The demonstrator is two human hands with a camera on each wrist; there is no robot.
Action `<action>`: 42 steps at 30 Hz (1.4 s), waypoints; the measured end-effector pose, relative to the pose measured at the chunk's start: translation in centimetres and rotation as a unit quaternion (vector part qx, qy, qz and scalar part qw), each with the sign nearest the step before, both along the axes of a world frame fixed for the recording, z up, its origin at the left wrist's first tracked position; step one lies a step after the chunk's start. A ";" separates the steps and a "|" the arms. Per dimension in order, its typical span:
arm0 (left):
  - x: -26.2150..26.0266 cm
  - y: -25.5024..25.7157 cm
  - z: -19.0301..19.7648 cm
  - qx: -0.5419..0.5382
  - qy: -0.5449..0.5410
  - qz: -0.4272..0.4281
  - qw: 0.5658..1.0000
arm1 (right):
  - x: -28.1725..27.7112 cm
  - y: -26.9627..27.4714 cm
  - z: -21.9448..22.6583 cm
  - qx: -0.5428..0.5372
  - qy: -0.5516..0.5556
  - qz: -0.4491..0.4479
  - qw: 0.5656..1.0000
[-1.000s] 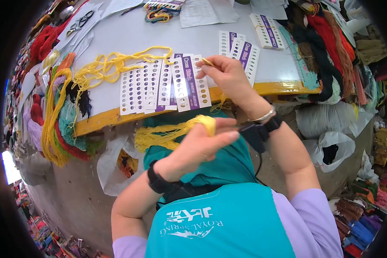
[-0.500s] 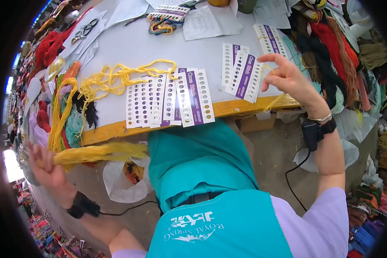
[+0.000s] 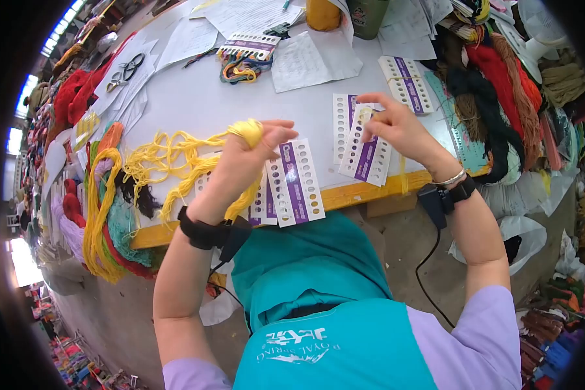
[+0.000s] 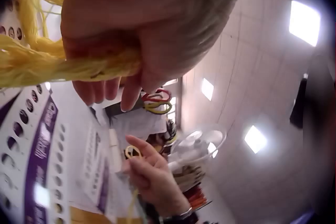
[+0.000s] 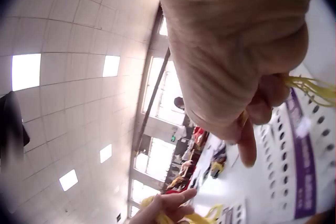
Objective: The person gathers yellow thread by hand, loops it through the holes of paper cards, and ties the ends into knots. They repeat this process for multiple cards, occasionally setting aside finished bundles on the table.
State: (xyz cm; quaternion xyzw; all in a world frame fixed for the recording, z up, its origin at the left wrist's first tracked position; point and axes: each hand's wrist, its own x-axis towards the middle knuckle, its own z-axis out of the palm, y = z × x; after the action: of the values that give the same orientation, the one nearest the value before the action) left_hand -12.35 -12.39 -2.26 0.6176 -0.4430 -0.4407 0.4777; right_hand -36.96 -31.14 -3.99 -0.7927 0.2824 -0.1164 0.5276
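A bundle of yellow thread [image 3: 246,132] is gripped in my left hand [image 3: 235,162], its tail hanging past the palm over punched cards [image 3: 297,182] at the table's front edge. The left wrist view shows the thread bundle [image 4: 94,69] running through the curled fingers of that hand [image 4: 131,14]. To the right, my right hand [image 3: 403,133] is over another group of cards [image 3: 370,153]. Thin yellow strands [image 5: 310,86] come out of the curled fingers of my right hand [image 5: 236,56] in the right wrist view. Loose yellow thread [image 3: 169,159] lies left of the cards, partly behind my left forearm.
Coloured skeins [image 3: 101,214] hang over the table's left edge, and more [image 3: 500,110] lie at the right. Scissors [image 3: 125,71], papers [image 3: 309,62], a threaded card [image 3: 248,47], a banded card stack [image 3: 406,84] and a dark green container [image 3: 367,16] are farther back.
My left hand swung out to the far left with the yellow bundle, then came back over the cards. My right hand moved right from the near cards to the right-hand group.
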 end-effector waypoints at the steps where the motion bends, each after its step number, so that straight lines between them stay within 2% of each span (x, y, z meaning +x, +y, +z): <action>1: -0.2 -0.2 -1.0 -0.022 -0.042 -0.027 0.998 | -0.4 -0.8 -1.1 0.022 -0.017 -0.031 0.999; 3: -0.8 -0.2 -2.0 0.008 -0.034 -0.056 0.998 | -0.7 -1.6 -3.2 0.066 -0.050 -0.093 0.992; 7: -1.0 -0.1 -3.9 0.072 -0.048 -0.083 0.993 | 0.4 -0.5 -4.9 0.072 -0.014 -0.017 0.997; 11: -1.2 0.1 -3.7 0.086 -0.025 -0.056 0.994 | 1.1 0.8 -3.3 0.080 0.017 0.060 0.995; 14: -1.6 0.2 -3.3 0.058 0.062 -0.005 0.996 | 1.7 1.4 -1.6 0.108 -0.012 0.085 0.990; 17: -1.9 0.7 -0.8 0.104 0.115 0.000 0.988 | 2.5 3.2 1.2 0.124 -0.049 0.128 0.983; 18: -2.3 0.6 -0.5 0.062 0.120 -0.005 0.991 | 3.0 3.9 1.9 0.136 -0.049 0.143 0.979; 21: -3.0 0.7 1.0 0.078 0.117 -0.044 0.989 | 3.9 5.2 2.5 0.163 -0.049 0.175 0.970; 23: -3.0 1.2 -0.3 0.062 0.207 -0.044 0.975 | 4.2 6.0 3.0 0.164 -0.049 0.180 0.969; 25: -2.9 1.4 -0.5 0.078 0.264 -0.023 0.961 | 4.1 6.4 2.3 0.179 -0.076 0.156 0.968; 28: -3.1 1.7 -0.3 0.088 0.418 -0.024 0.904 | 3.7 6.9 2.6 0.150 -0.066 0.125 0.979; 31: -3.5 2.1 -0.7 0.108 0.487 -0.047 0.866 | 3.5 8.0 2.9 0.127 -0.080 0.086 0.985; 33: -4.1 2.0 -1.1 0.090 0.461 -0.018 0.882 | 3.3 8.6 2.5 0.106 -0.107 0.051 0.987; 36: -4.7 2.0 -1.9 0.070 0.379 -0.004 0.923 | 3.3 9.6 -0.3 -0.061 -0.182 -0.041 0.980; 40: -5.2 1.9 -2.6 0.071 0.308 0.005 0.949 | 2.3 9.7 -0.5 -0.063 -0.146 -0.072 0.985; 42: -4.8 1.6 -2.6 0.080 0.326 0.026 0.942 | 1.9 8.2 -0.6 -0.029 -0.110 -0.112 0.987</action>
State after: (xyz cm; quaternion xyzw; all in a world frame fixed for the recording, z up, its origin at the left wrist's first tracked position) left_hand -17.13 -10.82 -4.85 0.4875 -0.2100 -0.6393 0.5564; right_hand -35.07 -22.98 -4.58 -0.7535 0.3060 -0.2688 0.5161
